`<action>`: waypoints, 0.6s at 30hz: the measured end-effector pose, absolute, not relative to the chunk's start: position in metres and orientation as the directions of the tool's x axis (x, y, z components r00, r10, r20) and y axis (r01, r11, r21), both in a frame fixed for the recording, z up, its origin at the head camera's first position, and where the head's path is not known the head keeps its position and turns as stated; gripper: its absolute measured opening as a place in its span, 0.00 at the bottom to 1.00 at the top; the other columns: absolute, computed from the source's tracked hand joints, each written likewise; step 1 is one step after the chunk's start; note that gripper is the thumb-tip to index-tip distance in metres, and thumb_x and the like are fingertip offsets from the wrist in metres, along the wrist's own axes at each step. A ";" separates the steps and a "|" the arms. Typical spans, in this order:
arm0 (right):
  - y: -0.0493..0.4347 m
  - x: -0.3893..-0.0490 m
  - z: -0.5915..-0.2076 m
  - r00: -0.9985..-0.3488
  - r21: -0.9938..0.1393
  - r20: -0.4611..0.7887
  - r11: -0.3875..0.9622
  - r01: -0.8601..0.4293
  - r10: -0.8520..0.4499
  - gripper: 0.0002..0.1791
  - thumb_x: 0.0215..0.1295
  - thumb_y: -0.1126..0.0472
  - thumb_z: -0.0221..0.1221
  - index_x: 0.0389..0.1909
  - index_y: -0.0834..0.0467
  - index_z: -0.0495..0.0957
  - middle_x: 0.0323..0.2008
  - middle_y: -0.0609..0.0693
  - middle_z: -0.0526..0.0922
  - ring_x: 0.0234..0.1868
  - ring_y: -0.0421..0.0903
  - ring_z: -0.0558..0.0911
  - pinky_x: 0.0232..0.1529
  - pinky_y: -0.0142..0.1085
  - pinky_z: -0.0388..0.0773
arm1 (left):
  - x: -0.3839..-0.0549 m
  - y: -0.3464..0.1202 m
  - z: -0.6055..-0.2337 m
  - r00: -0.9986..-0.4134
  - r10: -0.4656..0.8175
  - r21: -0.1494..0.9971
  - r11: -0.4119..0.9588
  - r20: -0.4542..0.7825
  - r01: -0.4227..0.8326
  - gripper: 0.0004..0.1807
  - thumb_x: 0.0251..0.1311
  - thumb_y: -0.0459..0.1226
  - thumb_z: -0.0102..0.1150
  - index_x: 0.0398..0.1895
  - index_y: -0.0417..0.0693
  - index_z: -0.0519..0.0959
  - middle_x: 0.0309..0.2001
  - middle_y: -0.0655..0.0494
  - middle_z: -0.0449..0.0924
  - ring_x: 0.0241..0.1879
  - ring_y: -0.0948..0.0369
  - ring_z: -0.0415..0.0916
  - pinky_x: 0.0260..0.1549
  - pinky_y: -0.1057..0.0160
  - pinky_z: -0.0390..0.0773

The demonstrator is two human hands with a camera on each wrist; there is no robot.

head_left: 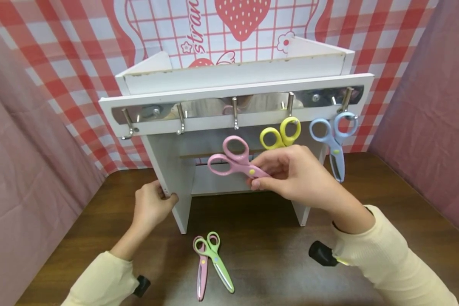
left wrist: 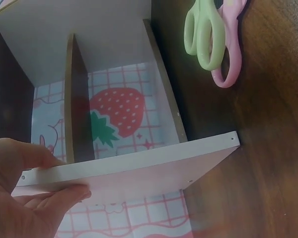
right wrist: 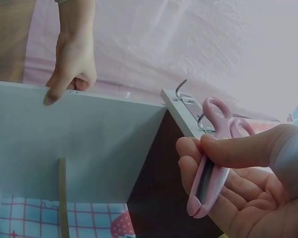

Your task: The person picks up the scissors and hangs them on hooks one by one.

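My right hand (head_left: 296, 174) pinches pink scissors (head_left: 235, 159) by the blade end, handle loops up and to the left, just below the hook rail (head_left: 210, 111). In the right wrist view the thumb presses the scissors (right wrist: 211, 173) against the fingers. My left hand (head_left: 153, 202) grips the front edge of the white shelf's left side panel (head_left: 172, 187); the left wrist view has thumb and fingers on either side of that panel (left wrist: 139, 166). Yellow scissors (head_left: 281, 132) hang from a hook, partly hidden by my right hand. Blue scissors (head_left: 335, 140) hang from the rightmost hook.
Green scissors (head_left: 216, 261) lie across other pink scissors (head_left: 202, 272) on the wooden table (head_left: 264, 263), in front of the shelf. Three hooks on the left part of the rail carry nothing. A red checked cloth with strawberries (head_left: 80, 76) covers the back; pink cloth (head_left: 23, 127) hangs at the sides.
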State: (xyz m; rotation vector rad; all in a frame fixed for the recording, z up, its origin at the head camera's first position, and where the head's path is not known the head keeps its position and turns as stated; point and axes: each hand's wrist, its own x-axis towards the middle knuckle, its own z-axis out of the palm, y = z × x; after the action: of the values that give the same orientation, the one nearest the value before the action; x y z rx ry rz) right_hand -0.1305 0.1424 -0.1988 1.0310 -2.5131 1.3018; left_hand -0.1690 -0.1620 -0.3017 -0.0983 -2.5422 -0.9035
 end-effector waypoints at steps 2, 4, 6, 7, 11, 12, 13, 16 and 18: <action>0.142 -0.130 -0.199 -0.761 -0.684 0.414 0.381 -0.622 -0.500 0.08 0.54 0.68 0.67 0.36 0.62 0.83 0.30 0.52 0.88 0.31 0.36 0.86 0.36 0.29 0.82 | -0.169 -0.161 -0.303 -0.898 -0.084 0.584 0.784 0.433 0.209 0.07 0.45 0.32 0.60 0.28 0.37 0.83 0.22 0.45 0.86 0.20 0.64 0.71 0.21 0.66 0.70; 0.141 -0.130 -0.198 -0.767 -0.701 0.417 0.364 -0.613 -0.488 0.09 0.54 0.68 0.66 0.37 0.63 0.82 0.31 0.54 0.88 0.31 0.37 0.86 0.35 0.30 0.82 | -0.169 -0.161 -0.304 -0.893 -0.088 0.584 0.784 0.441 0.211 0.07 0.45 0.32 0.60 0.28 0.37 0.83 0.23 0.45 0.86 0.20 0.64 0.72 0.21 0.66 0.71; 0.140 -0.129 -0.198 -0.773 -0.720 0.417 0.346 -0.602 -0.478 0.09 0.55 0.69 0.66 0.38 0.64 0.82 0.31 0.56 0.88 0.32 0.39 0.87 0.35 0.30 0.82 | -0.168 -0.160 -0.305 -0.891 -0.093 0.588 0.781 0.444 0.211 0.07 0.46 0.32 0.60 0.27 0.37 0.83 0.22 0.45 0.86 0.20 0.64 0.72 0.22 0.67 0.71; 0.139 -0.129 -0.197 -0.777 -0.726 0.417 0.341 -0.597 -0.473 0.09 0.55 0.69 0.65 0.38 0.65 0.82 0.31 0.57 0.88 0.31 0.39 0.87 0.34 0.30 0.82 | -0.168 -0.160 -0.306 -0.891 -0.093 0.589 0.780 0.443 0.212 0.06 0.46 0.32 0.60 0.27 0.37 0.83 0.22 0.46 0.85 0.20 0.65 0.72 0.22 0.67 0.70; 0.136 -0.128 -0.197 -0.791 -0.740 0.418 0.337 -0.582 -0.447 0.09 0.57 0.69 0.64 0.38 0.66 0.81 0.31 0.58 0.88 0.31 0.38 0.87 0.34 0.31 0.82 | -0.168 -0.160 -0.308 -0.893 -0.091 0.598 0.771 0.441 0.217 0.06 0.47 0.32 0.60 0.27 0.37 0.83 0.21 0.46 0.85 0.19 0.66 0.71 0.21 0.68 0.70; 0.135 -0.128 -0.196 -0.797 -0.744 0.416 0.340 -0.575 -0.438 0.09 0.57 0.69 0.64 0.38 0.66 0.81 0.31 0.58 0.88 0.31 0.38 0.87 0.33 0.32 0.83 | -0.168 -0.160 -0.308 -0.892 -0.087 0.597 0.771 0.443 0.221 0.06 0.48 0.32 0.60 0.28 0.37 0.83 0.21 0.46 0.85 0.19 0.65 0.71 0.22 0.68 0.70; 0.134 -0.129 -0.196 -0.803 -0.748 0.414 0.344 -0.568 -0.428 0.09 0.57 0.68 0.64 0.39 0.66 0.81 0.31 0.58 0.88 0.30 0.37 0.87 0.33 0.32 0.82 | -0.168 -0.160 -0.308 -0.892 -0.083 0.597 0.770 0.445 0.226 0.07 0.48 0.32 0.60 0.28 0.37 0.83 0.22 0.45 0.86 0.20 0.65 0.73 0.22 0.68 0.71; 0.132 -0.131 -0.196 -0.827 -0.762 0.394 0.361 -0.538 -0.401 0.10 0.57 0.68 0.64 0.40 0.66 0.81 0.32 0.59 0.88 0.30 0.38 0.87 0.29 0.31 0.81 | -0.168 -0.162 -0.308 -0.893 -0.067 0.602 0.761 0.444 0.242 0.08 0.48 0.32 0.61 0.31 0.35 0.83 0.26 0.43 0.87 0.24 0.61 0.80 0.24 0.68 0.74; 0.131 -0.132 -0.196 -0.843 -0.768 0.376 0.380 -0.516 -0.385 0.10 0.57 0.67 0.64 0.40 0.66 0.81 0.32 0.59 0.88 0.29 0.37 0.87 0.25 0.31 0.79 | -0.169 -0.164 -0.307 -0.896 -0.048 0.603 0.755 0.441 0.256 0.10 0.49 0.32 0.61 0.34 0.34 0.83 0.29 0.41 0.87 0.29 0.57 0.84 0.25 0.69 0.76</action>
State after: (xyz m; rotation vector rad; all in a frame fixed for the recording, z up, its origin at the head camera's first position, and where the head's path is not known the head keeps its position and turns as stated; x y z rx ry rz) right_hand -0.1319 0.1312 -0.1958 0.8197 -2.4952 1.4634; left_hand -0.1693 -0.1640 -0.3073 -0.1579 -2.5173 -0.9543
